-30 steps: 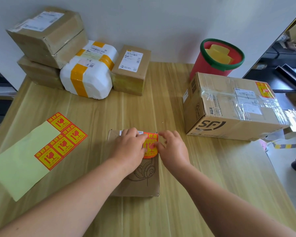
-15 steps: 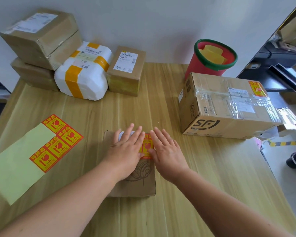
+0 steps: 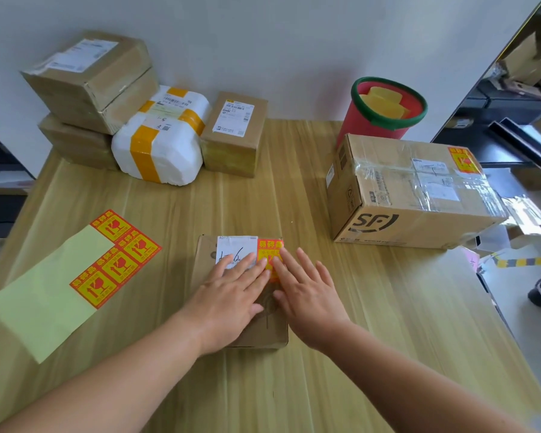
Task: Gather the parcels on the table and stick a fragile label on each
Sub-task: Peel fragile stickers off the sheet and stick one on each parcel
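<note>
A small flat brown parcel (image 3: pixel 204 260) lies in the middle of the table, with a white slip and a red-and-yellow fragile label (image 3: pixel 269 245) on its far end. My left hand (image 3: pixel 228 295) lies flat on the parcel, fingers straight, over the white slip. My right hand (image 3: pixel 306 289) lies flat beside it, fingertips pressing the fragile label. To the left a pale green backing sheet (image 3: pixel 41 304) carries several fragile labels (image 3: pixel 116 257). The large SF box (image 3: pixel 409 195) at the right bears a fragile label at its far corner.
Against the wall at the back left stand two stacked brown boxes (image 3: pixel 91 85), a white parcel with orange tape (image 3: pixel 160 142) and a small brown box (image 3: pixel 235 132). A red bucket with a green rim (image 3: pixel 384 110) stands behind the SF box. The table edge runs along the right.
My fingers went from pinching the label's edges to lying straight and flat on it. Both hands have since slid toward me, uncovering the white slip and the label's top.
</note>
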`<state>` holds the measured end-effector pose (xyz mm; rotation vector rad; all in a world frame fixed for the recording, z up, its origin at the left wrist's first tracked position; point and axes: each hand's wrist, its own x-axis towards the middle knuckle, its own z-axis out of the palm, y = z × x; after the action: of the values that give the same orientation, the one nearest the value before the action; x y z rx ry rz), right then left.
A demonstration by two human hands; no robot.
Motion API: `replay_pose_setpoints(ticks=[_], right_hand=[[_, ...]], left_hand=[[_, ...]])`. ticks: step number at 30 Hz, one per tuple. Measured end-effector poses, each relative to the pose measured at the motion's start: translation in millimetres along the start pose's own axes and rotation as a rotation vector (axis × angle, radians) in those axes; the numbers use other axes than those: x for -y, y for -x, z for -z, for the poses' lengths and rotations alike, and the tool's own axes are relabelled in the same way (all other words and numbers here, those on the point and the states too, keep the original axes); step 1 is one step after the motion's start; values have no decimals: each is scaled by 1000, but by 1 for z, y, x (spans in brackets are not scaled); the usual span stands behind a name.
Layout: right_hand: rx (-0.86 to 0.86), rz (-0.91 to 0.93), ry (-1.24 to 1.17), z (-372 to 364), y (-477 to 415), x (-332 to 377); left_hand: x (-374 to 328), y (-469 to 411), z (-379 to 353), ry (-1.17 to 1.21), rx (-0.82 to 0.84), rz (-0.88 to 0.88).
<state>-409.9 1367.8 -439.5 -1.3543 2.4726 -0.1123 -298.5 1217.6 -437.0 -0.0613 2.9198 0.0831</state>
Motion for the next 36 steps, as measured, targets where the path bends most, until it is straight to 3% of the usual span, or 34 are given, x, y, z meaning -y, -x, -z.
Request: replay_pose_setpoints(ticks=[5,10,20,27,36], right_hand=[[90,-30,43,-8,5,2],[64,-46,-3,-4,20,2],[111,-38,20,-14,33,11],[110,-55,14,-18,40,20],[63,-88,117,-4,18,7]], left_hand=[[-2,7,1,-38,81,-2],[0,15,2,-1,47,-8],[-1,29,2,4,149,42],[1,45,-4,185,231,260],[5,9,9,238,136,168]])
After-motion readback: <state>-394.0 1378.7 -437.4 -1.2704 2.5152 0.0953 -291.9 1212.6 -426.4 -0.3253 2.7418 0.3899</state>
